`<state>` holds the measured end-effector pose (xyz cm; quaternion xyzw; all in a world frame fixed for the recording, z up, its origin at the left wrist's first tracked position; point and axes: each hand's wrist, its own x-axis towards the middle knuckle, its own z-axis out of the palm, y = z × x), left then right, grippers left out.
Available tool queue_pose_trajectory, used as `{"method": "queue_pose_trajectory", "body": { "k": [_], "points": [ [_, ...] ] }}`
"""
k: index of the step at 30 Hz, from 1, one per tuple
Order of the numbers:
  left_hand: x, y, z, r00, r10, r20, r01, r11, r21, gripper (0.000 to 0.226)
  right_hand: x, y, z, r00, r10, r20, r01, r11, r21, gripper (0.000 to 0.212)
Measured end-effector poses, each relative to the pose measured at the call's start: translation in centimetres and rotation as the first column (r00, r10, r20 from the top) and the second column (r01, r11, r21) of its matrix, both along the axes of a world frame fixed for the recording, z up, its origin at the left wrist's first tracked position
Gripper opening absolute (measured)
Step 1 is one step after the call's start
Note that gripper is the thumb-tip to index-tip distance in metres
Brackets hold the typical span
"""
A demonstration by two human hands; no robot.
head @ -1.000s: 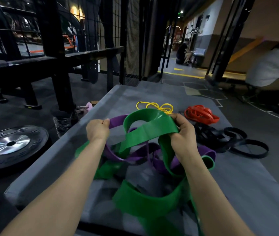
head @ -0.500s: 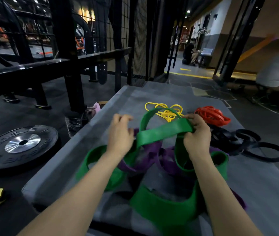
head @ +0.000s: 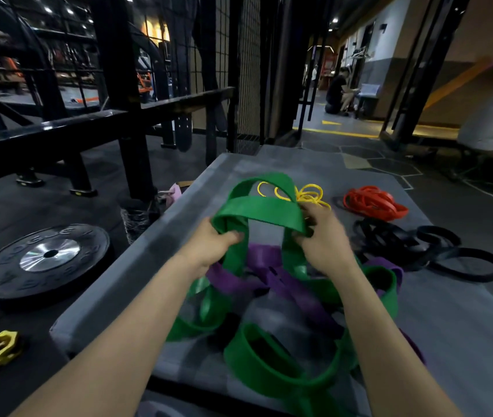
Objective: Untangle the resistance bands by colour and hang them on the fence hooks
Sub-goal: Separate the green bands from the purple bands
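Green band [head: 264, 210] gripped, raised between both hands [head: 212, 246].

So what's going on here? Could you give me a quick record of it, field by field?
surface: grey mat
left hand: grips green band
right hand: grips the same band's other end
tangle: green band wound with purple band
sorted piles: yellow bands, red bands, black bands
floor: weight plate
hung on hooks: none visible
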<state>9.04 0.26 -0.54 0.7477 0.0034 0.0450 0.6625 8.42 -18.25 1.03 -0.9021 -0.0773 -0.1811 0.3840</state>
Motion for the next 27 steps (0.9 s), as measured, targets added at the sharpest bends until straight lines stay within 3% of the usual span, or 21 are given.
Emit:
{"method": "queue_pose_trajectory", "body": {
  "k": [3,6,10,13,20,27],
  "points": [
    [0.2,-0.9,1.5,0.996,0.078,-0.052,-0.089,0.963,-0.254,0.027,-0.9,1.0,0.2,0.931,0.302,-0.204,-0.291,0.953,0.081,0.054],
    [-0.2,-1.8,2.6,1.0,0.003,-0.027,-0.013,0.923,-0.384,0.025,-1.6,1.8,0.3,0.851,0.458,-0.257,-0.398,0.881,0.255,0.043],
    [-0.7,-2.9,2.7,0.99,-0.14,0.021,0.133,0.87,-0.474,0.023,-1.3,2.5,-0.2,0.898,0.39,-0.205,-0.314,0.893,0.323,0.035],
    [-1.2,-3.6,2.4,0.978,-0.204,0.042,0.201,0.875,-0.441,0.023,-0.9,2.7,-0.8,0.919,0.356,-0.171,-0.266,0.877,0.399,0.025],
    [-1.5,-4.0,2.2,0.977,-0.191,0.096,0.213,0.899,-0.383,0.025,-1.2,3.3,-1.8,0.916,0.392,-0.091,-0.255,0.74,0.623,0.025],
    [-1.8,-3.2,2.2,0.981,-0.194,0.029,0.181,0.84,-0.512,0.024,-1.2,3.5,-1.7,0.89,0.446,-0.096,-0.31,0.745,0.59,0.036]
  ]
}}
